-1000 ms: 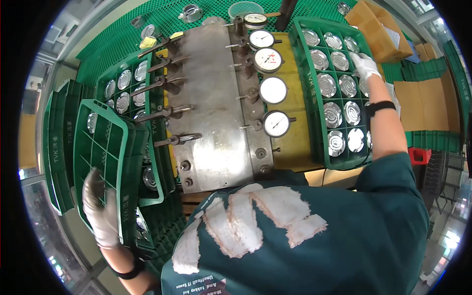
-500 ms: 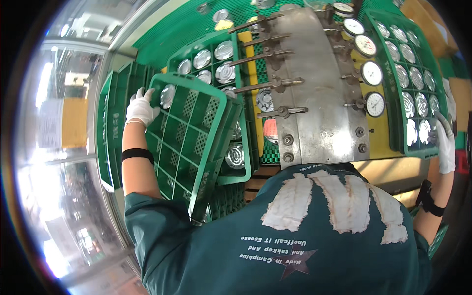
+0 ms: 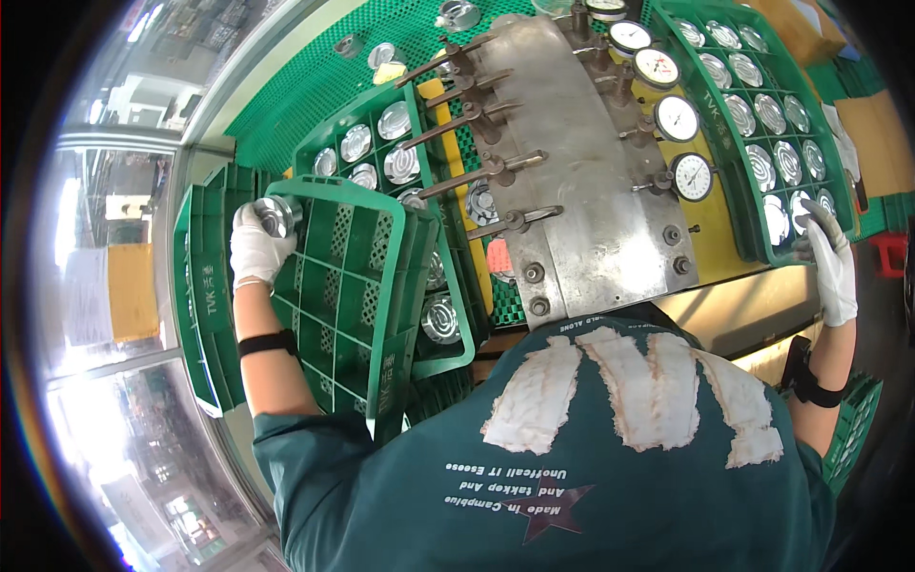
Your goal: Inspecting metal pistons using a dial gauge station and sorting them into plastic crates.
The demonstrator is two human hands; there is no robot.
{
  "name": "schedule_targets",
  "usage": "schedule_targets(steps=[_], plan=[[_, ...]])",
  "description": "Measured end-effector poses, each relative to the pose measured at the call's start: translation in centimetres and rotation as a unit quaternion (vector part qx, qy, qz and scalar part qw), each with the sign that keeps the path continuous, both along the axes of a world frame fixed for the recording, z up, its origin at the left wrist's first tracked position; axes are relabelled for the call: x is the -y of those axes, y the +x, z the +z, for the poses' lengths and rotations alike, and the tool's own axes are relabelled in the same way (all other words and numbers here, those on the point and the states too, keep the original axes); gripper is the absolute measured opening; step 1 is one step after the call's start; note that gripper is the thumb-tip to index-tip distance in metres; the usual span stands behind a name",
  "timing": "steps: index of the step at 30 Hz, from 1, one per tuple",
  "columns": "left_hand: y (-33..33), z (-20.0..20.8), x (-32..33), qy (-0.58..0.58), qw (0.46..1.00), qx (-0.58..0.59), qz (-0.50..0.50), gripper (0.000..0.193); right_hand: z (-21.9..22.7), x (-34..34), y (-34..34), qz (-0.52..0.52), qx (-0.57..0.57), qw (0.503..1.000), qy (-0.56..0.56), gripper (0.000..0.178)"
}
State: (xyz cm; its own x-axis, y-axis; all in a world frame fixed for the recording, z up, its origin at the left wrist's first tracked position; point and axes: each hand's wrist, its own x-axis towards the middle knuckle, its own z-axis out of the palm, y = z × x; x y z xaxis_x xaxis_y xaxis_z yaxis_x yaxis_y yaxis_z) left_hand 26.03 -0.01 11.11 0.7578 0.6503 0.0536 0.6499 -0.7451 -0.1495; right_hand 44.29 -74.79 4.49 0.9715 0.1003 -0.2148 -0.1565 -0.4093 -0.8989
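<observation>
My left hand [image 3: 259, 252], in a white glove, is closed around a shiny round metal piston [image 3: 274, 217]. It holds the piston at the far left corner of a tilted green divided crate [image 3: 355, 194]. The other visible cells of this crate hold no pistons. My right hand [image 3: 827, 262], also gloved, is at the near right corner of another green crate [image 3: 729, 157] filled with pistons. Its fingers are apart, beside a piston [image 3: 799, 207] in that corner; whether they touch it I cannot tell.
Between the crates stands a steel fixture [image 3: 591, 143] with clamp levers and several dial gauges [image 3: 691, 177]. Another crate of pistons [image 3: 441, 318] lies under the tilted one. More green crates [image 3: 210, 286] stand against the window side. Loose pistons [image 3: 381, 55] rest on the green mat.
My left hand has moved from the crate's corner edge onto the piston there and gripped it. My right hand has shifted slightly inward at its crate's near corner. The whole view has shifted a little.
</observation>
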Motion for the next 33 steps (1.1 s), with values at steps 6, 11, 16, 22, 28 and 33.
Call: schedule_targets(steps=[6, 11, 16, 22, 28, 33], plan=[[-3.3, 3.4, 11.4, -0.021, 0.977, 0.192, -0.093, 0.085, 1.6, -5.9, 2.3, 0.076, 0.013, 0.996, 0.048, 0.039], [-2.3, 6.3, 24.3, -0.136, 0.937, 0.247, -0.205, 0.086, 3.7, -11.7, 2.4, 0.193, 0.014, 0.974, 0.121, 0.04], [1.4, 2.7, 32.7, -0.224, 0.917, 0.182, -0.277, 0.081, 4.7, -16.1, 0.9, 0.287, 0.007, 0.945, 0.156, 0.034], [5.8, -2.9, 37.1, -0.202, 0.919, 0.083, -0.329, 0.087, 4.3, -17.3, -0.4, 0.379, 0.039, 0.922, 0.065, 0.033], [7.0, -5.2, 35.1, -0.138, 0.869, 0.19, -0.435, 0.085, 3.3, -16.8, -2.1, 0.41, -0.232, 0.879, 0.07, 0.059], [8.4, -6.9, 35.2, -0.185, 0.86, 0.218, -0.423, 0.086, -1.7, -17.5, -4.1, 0.436, -0.078, 0.887, 0.128, 0.08]])
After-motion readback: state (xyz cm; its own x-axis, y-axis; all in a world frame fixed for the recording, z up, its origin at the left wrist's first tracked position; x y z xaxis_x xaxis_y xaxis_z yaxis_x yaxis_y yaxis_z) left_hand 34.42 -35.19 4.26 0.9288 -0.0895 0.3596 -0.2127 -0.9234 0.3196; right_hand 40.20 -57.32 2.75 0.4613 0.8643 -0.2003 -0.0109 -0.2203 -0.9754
